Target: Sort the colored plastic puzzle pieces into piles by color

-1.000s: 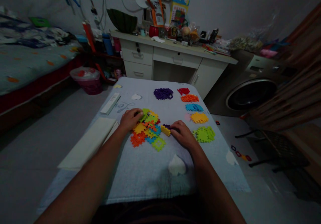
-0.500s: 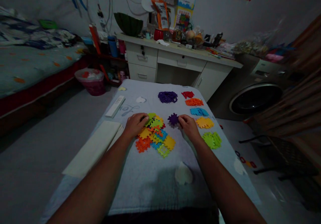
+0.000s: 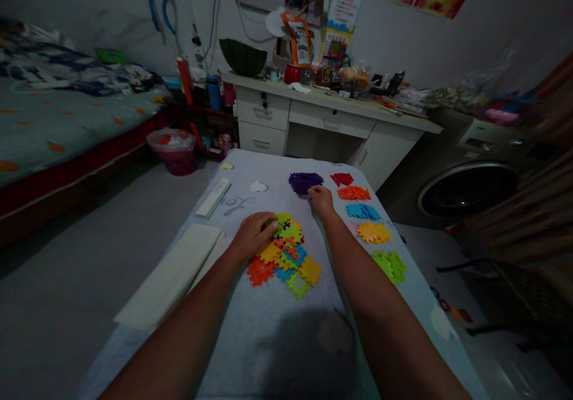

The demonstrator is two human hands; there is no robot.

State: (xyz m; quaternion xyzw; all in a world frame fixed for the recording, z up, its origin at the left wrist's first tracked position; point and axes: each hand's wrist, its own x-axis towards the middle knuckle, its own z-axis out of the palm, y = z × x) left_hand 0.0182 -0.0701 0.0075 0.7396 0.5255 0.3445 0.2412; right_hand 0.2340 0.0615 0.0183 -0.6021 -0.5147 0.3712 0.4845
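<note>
A mixed pile of coloured interlocking pieces (image 3: 286, 251) lies mid-table on a pale cloth (image 3: 277, 340). My left hand (image 3: 253, 233) rests curled on the pile's left edge, fingers on a green piece. My right hand (image 3: 320, 198) reaches far forward to the purple pile (image 3: 304, 181), fingertips touching its near edge; what is in them is hidden. Sorted piles sit on the right: red (image 3: 341, 179), orange (image 3: 353, 193), blue (image 3: 362, 211), yellow (image 3: 373, 231), green (image 3: 390, 265).
A white flat slab (image 3: 172, 274) and a white remote-like bar (image 3: 213, 197) lie at the table's left. A desk (image 3: 331, 110) with clutter stands behind, a washing machine (image 3: 470, 179) at right, a bed (image 3: 58, 125) at left, and a pink bin (image 3: 174, 149).
My right hand has carried a purple piece forward from beside the mixed pile to the purple pile. My left hand has stayed on the mixed pile. The view has tilted up.
</note>
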